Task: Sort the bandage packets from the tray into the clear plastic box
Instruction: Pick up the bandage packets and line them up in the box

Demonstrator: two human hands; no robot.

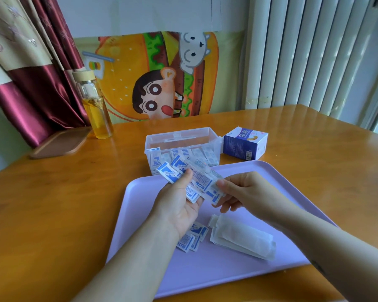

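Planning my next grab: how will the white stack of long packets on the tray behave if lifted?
The white stack looks thin and papery, so probably light and floppy. Its layers lie splayed, so they may slide apart unless pinched.

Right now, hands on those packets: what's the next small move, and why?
Probably carry the bunch of packets forward into the clear box: left hand and right hand hold it above the tray, and the box stands open just beyond.
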